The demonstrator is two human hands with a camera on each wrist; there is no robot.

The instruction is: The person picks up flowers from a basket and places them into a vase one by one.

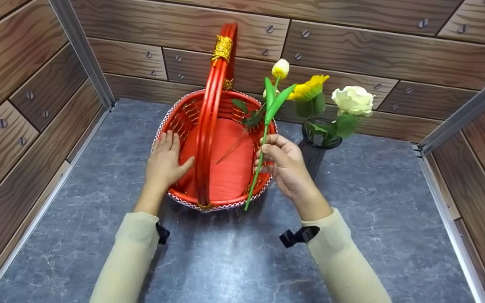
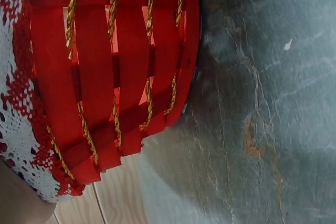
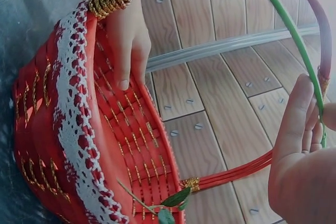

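Observation:
A red woven basket (image 1: 232,168) with a tall arched handle and lace-trimmed rim stands on the grey surface. My left hand (image 1: 164,162) rests on its left rim, fingers straight and thumb reaching inward. Between thumb and fingers my right hand (image 1: 286,166) pinches the green stem of a yellow-and-white tulip (image 1: 281,68), held upright over the basket's right side. A thin-stemmed flower with dark green leaves (image 1: 239,105) leans inside the basket; its head is mostly hidden behind the tulip. In the right wrist view, the tulip's stem (image 3: 286,19) crosses in front of the handle.
Right of the basket stands a dark vase (image 1: 312,155) holding a white rose (image 1: 353,100) and a yellow flower (image 1: 309,87). Wood-patterned walls (image 1: 352,50) with metal corner strips enclose the grey surface (image 1: 225,261) at the back and both sides.

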